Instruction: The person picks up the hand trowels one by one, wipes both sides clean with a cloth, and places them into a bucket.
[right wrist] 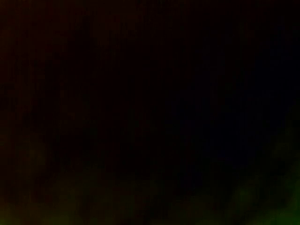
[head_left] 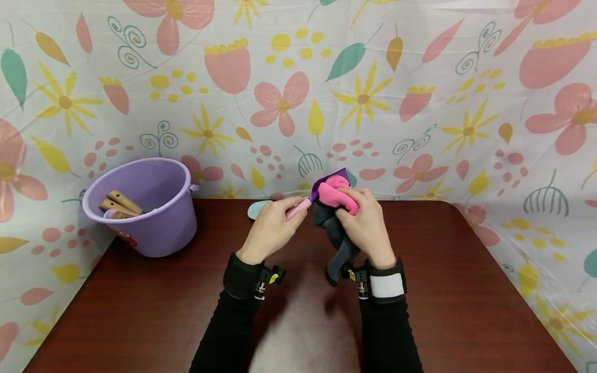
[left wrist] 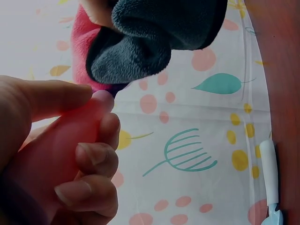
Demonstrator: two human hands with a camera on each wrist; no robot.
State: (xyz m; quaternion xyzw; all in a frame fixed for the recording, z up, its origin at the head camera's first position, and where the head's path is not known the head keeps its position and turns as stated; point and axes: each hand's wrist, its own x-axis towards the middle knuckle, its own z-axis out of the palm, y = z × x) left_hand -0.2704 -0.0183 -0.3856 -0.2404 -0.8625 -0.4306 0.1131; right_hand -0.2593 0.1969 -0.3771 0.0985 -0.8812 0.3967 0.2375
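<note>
My left hand (head_left: 272,228) grips the pink handle (left wrist: 56,150) of a tool with a purple, shovel-like blade (head_left: 344,173). The fingers curl round the handle, and the thumb lies along it near the neck. My right hand (head_left: 366,223) holds a two-sided cloth (head_left: 331,192), pink on one face and dark grey on the other, against the blade. The cloth's grey part hangs below that hand, above the table. Much of the blade is hidden by the cloth. In the left wrist view the cloth (left wrist: 136,51) covers the blade's base. The right wrist view is almost black.
A purple bucket (head_left: 179,223) stands at the left of the brown table (head_left: 448,311), with several wooden-handled things (head_left: 123,202) in it. Behind the left hand, near the back edge, lies a light blue tool (head_left: 257,209) with a white handle (left wrist: 269,173). A flowered sheet (head_left: 420,129) surrounds the table.
</note>
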